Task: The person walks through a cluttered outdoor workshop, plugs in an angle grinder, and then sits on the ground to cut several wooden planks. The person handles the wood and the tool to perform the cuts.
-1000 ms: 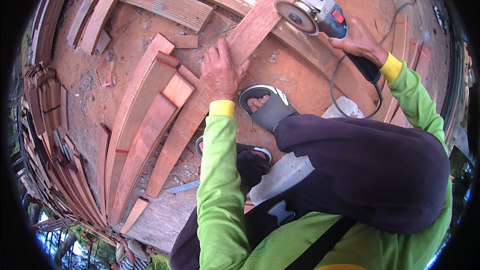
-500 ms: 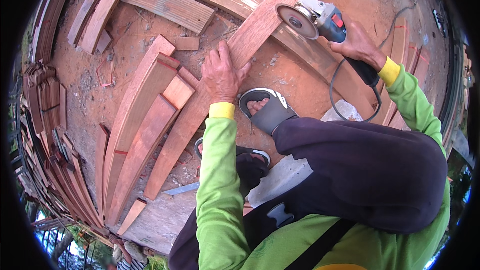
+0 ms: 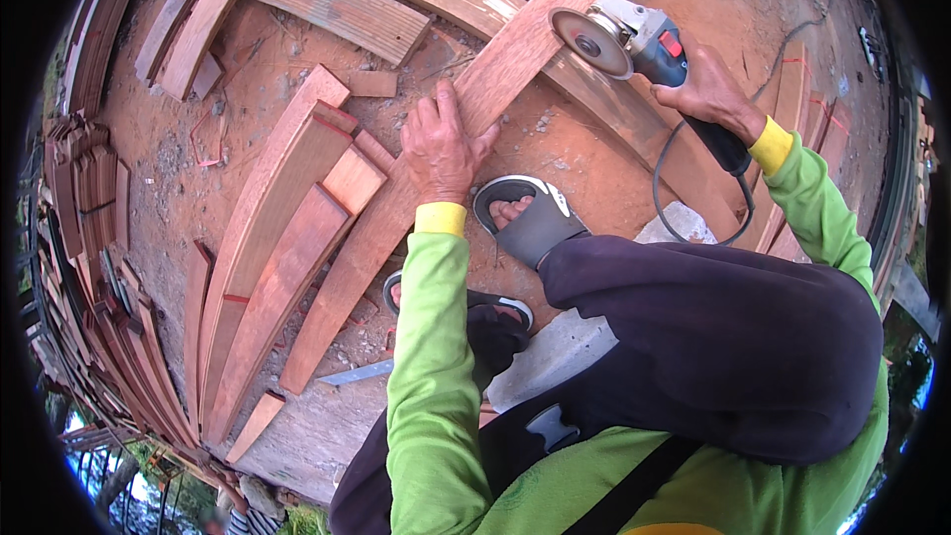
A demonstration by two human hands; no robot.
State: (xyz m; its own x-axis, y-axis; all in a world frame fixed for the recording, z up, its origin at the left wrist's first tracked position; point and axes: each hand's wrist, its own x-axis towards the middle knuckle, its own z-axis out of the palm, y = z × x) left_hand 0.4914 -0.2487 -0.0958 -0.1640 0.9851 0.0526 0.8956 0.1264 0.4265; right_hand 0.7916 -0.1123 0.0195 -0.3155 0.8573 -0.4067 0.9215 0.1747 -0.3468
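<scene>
A long reddish-brown wooden plank (image 3: 515,59) runs diagonally from beside my feet to the far edge of the view. My left hand (image 3: 439,147) grips it near the middle, thumb along one side and fingers over the other. In my right hand (image 3: 715,89) is an angle grinder (image 3: 659,53) with a grey head, a dark body and a red switch. Its round disc (image 3: 591,43) is upright beside the plank's right edge; whether it touches the wood I cannot tell. The far part of the plank lies across another board (image 3: 604,104).
Several cut planks (image 3: 267,228) lie left of my left arm, with more boards (image 3: 327,0) beyond. The grinder's cable (image 3: 662,178) loops beside my right knee. A concrete block (image 3: 555,357) is under my leg, near my sandalled foot (image 3: 525,213). A metal strip (image 3: 357,373) lies on the ground.
Both hands, the plank and the grinder keep almost the same places. The view has shifted very slightly, and a striped garment at the lower left edge shows a little differently.
</scene>
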